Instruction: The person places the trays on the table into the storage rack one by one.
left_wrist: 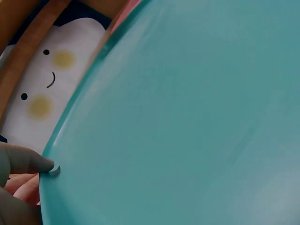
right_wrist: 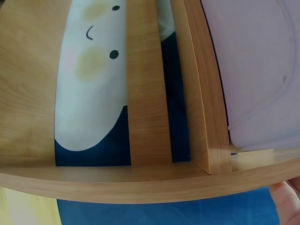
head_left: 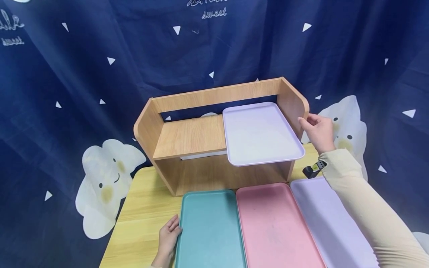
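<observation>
A wooden desk shelf (head_left: pixel 191 136) stands at the back of the table. On the right part of its upper board lies a lilac tray (head_left: pixel 261 134), its near end jutting past the board. My right hand (head_left: pixel 318 130) grips the front edge of the shelf's right side panel (head_left: pixel 293 100), and its fingertips (right_wrist: pixel 283 199) show at the panel's edge in the right wrist view. My left hand (head_left: pixel 168 236) holds the left edge of a teal tray (head_left: pixel 211 227); the left wrist view has a thumb (left_wrist: pixel 35 161) over the rim and fingers outside it.
Right of the teal tray lie a pink tray (head_left: pixel 275 223) and a second lilac tray (head_left: pixel 330 219), partly behind the right sleeve. A yellow wood-grain table (head_left: pixel 140 212) bears everything. A dark blue curtain (head_left: pixel 151 48) with clouds hangs behind.
</observation>
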`<state>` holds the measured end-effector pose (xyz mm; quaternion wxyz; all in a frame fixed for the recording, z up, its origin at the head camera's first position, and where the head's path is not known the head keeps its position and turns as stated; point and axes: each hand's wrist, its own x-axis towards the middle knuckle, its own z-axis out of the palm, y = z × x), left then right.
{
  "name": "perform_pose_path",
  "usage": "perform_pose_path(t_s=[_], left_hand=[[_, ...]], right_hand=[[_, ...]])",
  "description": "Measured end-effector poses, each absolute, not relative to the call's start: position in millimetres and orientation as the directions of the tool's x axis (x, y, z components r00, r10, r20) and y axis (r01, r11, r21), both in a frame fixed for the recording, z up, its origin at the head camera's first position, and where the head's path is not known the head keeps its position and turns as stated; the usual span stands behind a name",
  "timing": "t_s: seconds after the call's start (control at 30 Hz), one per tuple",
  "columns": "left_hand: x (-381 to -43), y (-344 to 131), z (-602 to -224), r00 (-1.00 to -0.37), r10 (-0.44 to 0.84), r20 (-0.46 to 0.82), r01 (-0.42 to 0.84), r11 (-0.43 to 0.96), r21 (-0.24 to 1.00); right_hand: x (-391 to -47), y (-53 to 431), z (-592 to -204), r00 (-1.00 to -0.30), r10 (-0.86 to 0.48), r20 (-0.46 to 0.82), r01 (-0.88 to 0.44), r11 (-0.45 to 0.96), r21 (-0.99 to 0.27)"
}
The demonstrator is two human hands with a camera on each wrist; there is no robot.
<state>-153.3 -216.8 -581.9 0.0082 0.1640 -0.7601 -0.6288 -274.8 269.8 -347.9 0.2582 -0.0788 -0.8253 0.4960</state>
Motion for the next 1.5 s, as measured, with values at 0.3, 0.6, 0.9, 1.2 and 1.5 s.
perform_pose_path(t_s=[0.3, 0.6, 0.9, 1.2, 1.5], left_hand=[[-151, -222, -571, -0.963, -0.153, -0.221, -0.246, 0.166, 0.955], [-146, -229, -568, -0.97, -0.017, -0.241, -0.241, 0.151, 0.959], [-144, -231, -566, -0.972, 0.008, -0.233, -0.231, 0.104, 0.967], [-143, -229, -563, -0.977, -0.019, -0.212, -0.213, 0.107, 0.971], [-152, -236, -559, -0.983, -0.042, -0.18, -0.181, 0.015, 0.983]], right_hand=[[-273, 270, -346, -0.867, 0.386, 0.314, -0.094, 0.492, -0.866], [-274, 269, -345, -0.868, 0.383, 0.317, -0.099, 0.493, -0.865], [-274, 270, -345, -0.867, 0.386, 0.317, -0.09, 0.503, -0.86], [-273, 270, -344, -0.866, 0.382, 0.323, -0.093, 0.511, -0.855], [-274, 270, -345, -0.866, 0.378, 0.329, -0.1, 0.514, -0.852]])
